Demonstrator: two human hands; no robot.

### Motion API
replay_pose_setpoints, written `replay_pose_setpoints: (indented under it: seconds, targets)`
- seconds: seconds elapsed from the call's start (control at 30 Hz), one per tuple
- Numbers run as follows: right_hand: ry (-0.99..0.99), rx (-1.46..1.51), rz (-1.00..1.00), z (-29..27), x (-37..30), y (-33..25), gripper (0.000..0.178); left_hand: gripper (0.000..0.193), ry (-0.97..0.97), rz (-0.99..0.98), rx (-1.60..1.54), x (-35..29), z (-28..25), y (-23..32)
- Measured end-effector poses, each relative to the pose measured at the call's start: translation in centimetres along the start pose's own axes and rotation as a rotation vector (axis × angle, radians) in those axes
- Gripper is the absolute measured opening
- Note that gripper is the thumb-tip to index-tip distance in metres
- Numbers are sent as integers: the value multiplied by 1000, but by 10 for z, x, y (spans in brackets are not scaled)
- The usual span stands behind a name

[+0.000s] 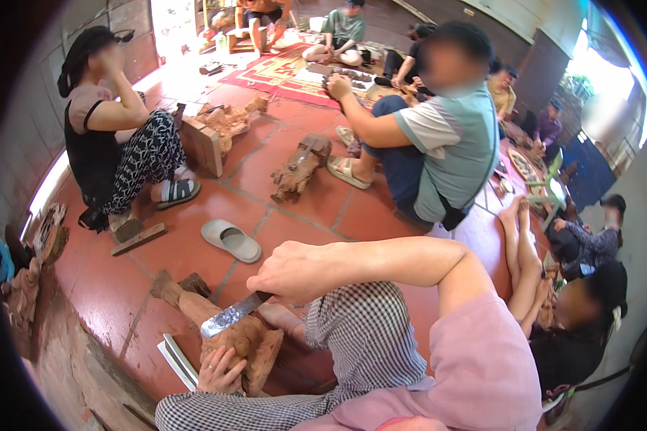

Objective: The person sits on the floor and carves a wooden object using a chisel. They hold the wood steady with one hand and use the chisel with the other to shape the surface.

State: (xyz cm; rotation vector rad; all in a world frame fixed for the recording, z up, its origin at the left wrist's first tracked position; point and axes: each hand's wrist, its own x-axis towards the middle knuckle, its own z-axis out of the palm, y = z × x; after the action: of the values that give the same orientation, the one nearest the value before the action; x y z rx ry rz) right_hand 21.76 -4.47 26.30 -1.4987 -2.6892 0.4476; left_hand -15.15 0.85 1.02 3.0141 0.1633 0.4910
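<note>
In front of my bent knees, a reddish-brown wood carving (246,337) lies tilted on the floor, its narrower end pointing to the far left. My left hand (221,372), with a ring on one finger, holds the carving's near end, fingers bent over the wood and a little apart. My right hand (292,273) is closed round the dark handle of a flat metal blade with a rounded end (226,319). This blade slants down to the left, its tip over or against the carving; actual contact is hard to make out. My fingers partly hide the handle.
A white angled strip (178,361) lies left of the carving. Beyond is a grey slipper (231,241). Large timber (79,359) fills the lower left. A person (446,136) crouches ahead near another carving (302,167); one more sits (111,136) at left, others further back and right.
</note>
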Motion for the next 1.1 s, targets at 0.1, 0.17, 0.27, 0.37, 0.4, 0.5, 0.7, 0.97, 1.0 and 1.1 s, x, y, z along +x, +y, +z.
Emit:
replay_pose_setpoints:
  seconds: [0.1,0.17,0.27,0.37,0.4,0.5,0.7,0.97,1.0,1.1]
  targets:
    - [140,63,49,5,-39,-17,23,57,28,-18,-21,5,-2,4]
    - [230,100,72,9,-58,-20,26,57,13,-36,-10,5,-5,7]
    - [372,275,66,6,-82,-14,25,57,21,-50,19,11,-5,16]
    - [503,802,57,31,-80,-9,19,54,30,-67,43,9,-7,20]
    - [455,964,169,21,-81,-23,17,54,30,-59,50,7,-12,20]
    - [563,1227,122,63,-68,-22,25,52,1,-21,38,12,-19,15]
    - [415,1340,358,174,-54,-11,25,57,-58,-72,44,5,-14,15]
    - [501,1388,426,229,-7,10,21,59,-88,-85,102,-12,-16,17]
    - [508,1393,427,234,-4,9,21,59,-105,-115,94,-12,-19,20]
    - [513,1432,449,249,1,7,22,59,-133,-159,84,-2,-29,30]
